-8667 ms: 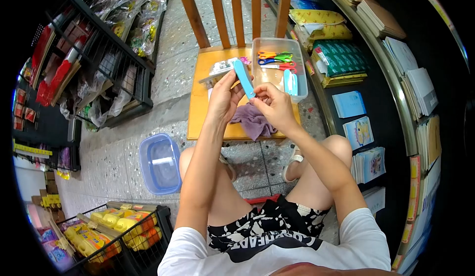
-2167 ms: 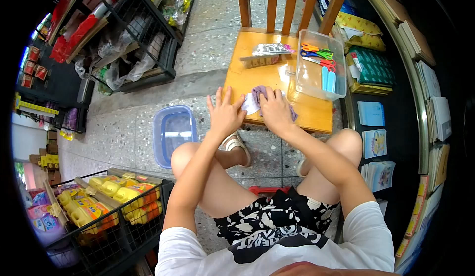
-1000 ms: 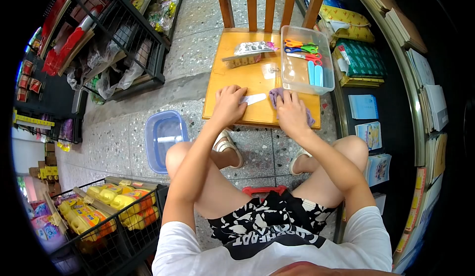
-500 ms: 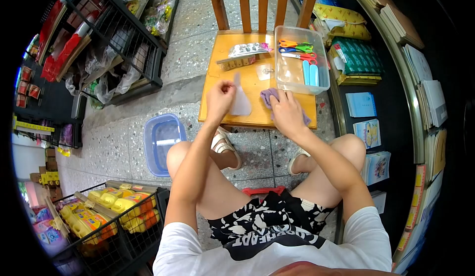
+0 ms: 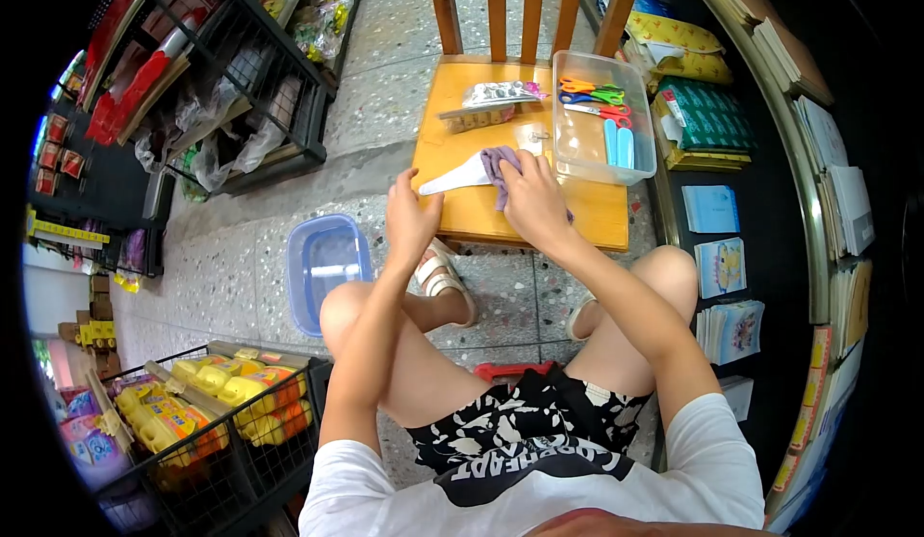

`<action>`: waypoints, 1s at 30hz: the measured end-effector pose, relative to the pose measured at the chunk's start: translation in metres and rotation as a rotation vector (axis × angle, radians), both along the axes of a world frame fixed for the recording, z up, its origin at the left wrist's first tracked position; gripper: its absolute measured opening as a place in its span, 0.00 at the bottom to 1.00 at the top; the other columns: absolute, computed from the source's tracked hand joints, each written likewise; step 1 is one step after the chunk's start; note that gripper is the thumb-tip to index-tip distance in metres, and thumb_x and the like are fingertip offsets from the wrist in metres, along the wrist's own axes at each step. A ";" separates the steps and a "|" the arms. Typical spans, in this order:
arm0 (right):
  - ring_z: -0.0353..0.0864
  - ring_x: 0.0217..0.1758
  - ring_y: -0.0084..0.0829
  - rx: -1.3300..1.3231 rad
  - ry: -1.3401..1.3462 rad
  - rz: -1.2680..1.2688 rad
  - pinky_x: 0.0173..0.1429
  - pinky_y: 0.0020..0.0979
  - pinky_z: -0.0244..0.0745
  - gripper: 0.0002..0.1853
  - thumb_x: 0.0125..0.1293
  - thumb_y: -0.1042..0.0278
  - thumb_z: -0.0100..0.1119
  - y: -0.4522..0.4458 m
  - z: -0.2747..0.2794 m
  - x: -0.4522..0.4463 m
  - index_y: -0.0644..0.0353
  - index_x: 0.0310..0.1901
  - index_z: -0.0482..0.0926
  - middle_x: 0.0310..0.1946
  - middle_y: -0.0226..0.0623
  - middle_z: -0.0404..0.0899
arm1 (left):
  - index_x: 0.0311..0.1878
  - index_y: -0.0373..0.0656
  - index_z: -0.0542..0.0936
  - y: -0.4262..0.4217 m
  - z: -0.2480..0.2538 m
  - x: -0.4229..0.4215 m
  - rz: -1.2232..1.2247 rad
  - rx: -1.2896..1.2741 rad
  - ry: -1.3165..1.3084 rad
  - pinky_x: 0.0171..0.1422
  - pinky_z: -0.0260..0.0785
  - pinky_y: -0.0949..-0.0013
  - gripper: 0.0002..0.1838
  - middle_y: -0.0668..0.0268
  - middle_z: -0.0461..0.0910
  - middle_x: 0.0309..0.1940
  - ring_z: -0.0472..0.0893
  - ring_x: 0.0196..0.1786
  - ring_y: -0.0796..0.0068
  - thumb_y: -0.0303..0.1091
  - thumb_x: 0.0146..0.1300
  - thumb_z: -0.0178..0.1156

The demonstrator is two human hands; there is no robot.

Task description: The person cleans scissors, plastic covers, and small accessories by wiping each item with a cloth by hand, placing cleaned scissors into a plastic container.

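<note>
Wiping step: purple cloth [image 5: 496, 164] on white flat piece [image 5: 460, 175], chair seat [image 5: 472, 217].
Right hand [image 5: 535, 200] grips cloth over wide right end; left hand [image 5: 410, 221] open at narrow left tip, contact unclear. Further wiping calls for steadying that tip.

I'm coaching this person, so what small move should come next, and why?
Perhaps steady the white piece's narrow tip with the left hand: it is right beside that tip, while the right hand has the purple cloth over the other end.
</note>
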State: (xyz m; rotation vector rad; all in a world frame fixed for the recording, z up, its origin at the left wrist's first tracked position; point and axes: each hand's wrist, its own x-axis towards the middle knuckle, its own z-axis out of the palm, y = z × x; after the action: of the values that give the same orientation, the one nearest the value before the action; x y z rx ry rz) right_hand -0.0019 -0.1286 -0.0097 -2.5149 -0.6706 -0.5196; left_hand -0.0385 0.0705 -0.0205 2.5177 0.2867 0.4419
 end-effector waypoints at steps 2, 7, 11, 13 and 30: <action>0.72 0.48 0.45 -0.009 -0.032 0.016 0.47 0.40 0.74 0.14 0.50 0.75 0.59 0.010 0.001 0.001 0.63 0.41 0.76 0.44 0.45 0.73 | 0.57 0.42 0.74 0.005 -0.012 -0.003 -0.108 0.103 -0.069 0.53 0.66 0.55 0.24 0.54 0.77 0.48 0.74 0.52 0.57 0.29 0.54 0.63; 0.72 0.50 0.41 -0.009 -0.168 0.077 0.46 0.38 0.74 0.11 0.53 0.72 0.57 0.033 -0.003 0.002 0.59 0.40 0.77 0.46 0.41 0.73 | 0.49 0.41 0.80 -0.010 -0.013 -0.009 -0.295 0.216 -0.068 0.60 0.59 0.54 0.15 0.59 0.78 0.53 0.72 0.57 0.58 0.28 0.57 0.58; 0.70 0.52 0.37 -0.065 -0.213 0.146 0.47 0.37 0.72 0.09 0.56 0.68 0.54 0.047 -0.011 0.002 0.58 0.39 0.78 0.47 0.37 0.73 | 0.45 0.40 0.81 -0.011 -0.007 -0.008 -0.333 0.276 0.055 0.61 0.57 0.55 0.13 0.61 0.79 0.52 0.73 0.55 0.60 0.28 0.56 0.56; 0.70 0.52 0.36 -0.126 -0.169 0.128 0.45 0.36 0.72 0.09 0.56 0.68 0.54 0.051 -0.021 0.004 0.58 0.38 0.79 0.47 0.36 0.73 | 0.44 0.40 0.81 -0.009 -0.007 -0.006 -0.345 0.309 0.081 0.61 0.57 0.55 0.13 0.62 0.79 0.52 0.74 0.54 0.61 0.26 0.54 0.56; 0.70 0.49 0.38 -0.313 -0.025 -0.048 0.44 0.36 0.72 0.10 0.56 0.69 0.53 0.035 -0.024 0.017 0.62 0.37 0.79 0.45 0.39 0.72 | 0.49 0.39 0.82 -0.009 -0.011 -0.003 -0.324 0.349 -0.037 0.61 0.60 0.60 0.19 0.58 0.81 0.51 0.77 0.52 0.61 0.23 0.53 0.54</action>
State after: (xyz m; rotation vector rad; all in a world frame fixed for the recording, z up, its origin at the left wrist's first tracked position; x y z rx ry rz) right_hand 0.0147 -0.0935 -0.0337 -2.8263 -0.7520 -0.4966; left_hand -0.0419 0.0610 -0.0311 2.8198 -0.2322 0.4367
